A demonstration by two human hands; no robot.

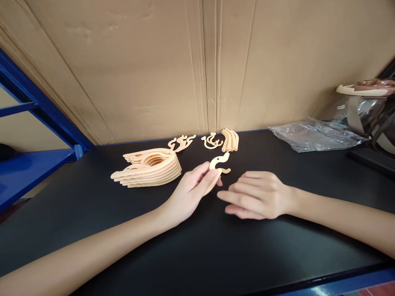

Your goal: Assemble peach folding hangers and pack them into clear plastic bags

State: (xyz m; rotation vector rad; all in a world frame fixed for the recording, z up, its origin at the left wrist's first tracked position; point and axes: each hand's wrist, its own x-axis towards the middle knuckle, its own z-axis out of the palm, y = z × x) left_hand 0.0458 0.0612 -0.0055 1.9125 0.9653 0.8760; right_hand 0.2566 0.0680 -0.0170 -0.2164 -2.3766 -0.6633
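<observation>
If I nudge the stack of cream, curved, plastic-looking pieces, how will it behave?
The stack of cream, curved, plastic-looking pieces may slide apart layer by layer, as no band shows around it. Each piece is probably stiff: the layers keep their curves without visible sagging. Rolling seems unlikely, since it lies flat on the smooth black tabletop.

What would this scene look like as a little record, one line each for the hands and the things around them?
Left hand: holding a cream hooked piece
Right hand: near that piece, apart from it; palm hidden
Beyond the left hand, to its left: layered stack of cream curved pieces
Toward the back: loose cream hooks, bundle of cream curved rods
Back right: crumpled clear plastic
Surface: black tabletop
Backdrop: brown cardboard
</observation>
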